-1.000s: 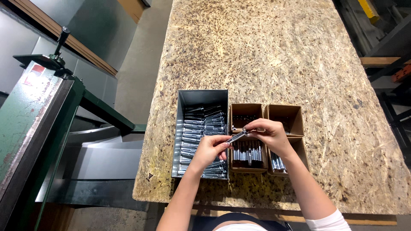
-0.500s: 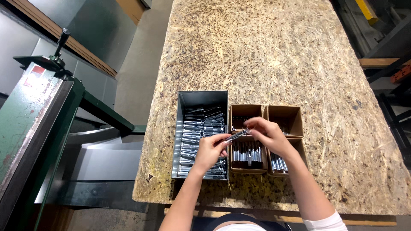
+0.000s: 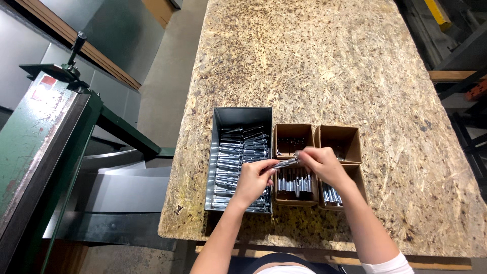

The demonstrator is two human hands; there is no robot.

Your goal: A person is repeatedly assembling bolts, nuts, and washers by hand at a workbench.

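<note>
Head view: at far left we note a green machine [image 3: 35, 137] beside the chipboard bench [image 3: 314, 66]. On the bench stands a grey metal bin [image 3: 242, 117] filled with long bolts. Over its right edge, the left hand [image 3: 253, 178] pinches one end of a silvery bolt [image 3: 285, 163]; its grip is closed on the bolt. The right hand [image 3: 322, 163] pinches the other end, above the four brown cardboard boxes [image 3: 341, 140], two of which hold upright bolts.
</note>
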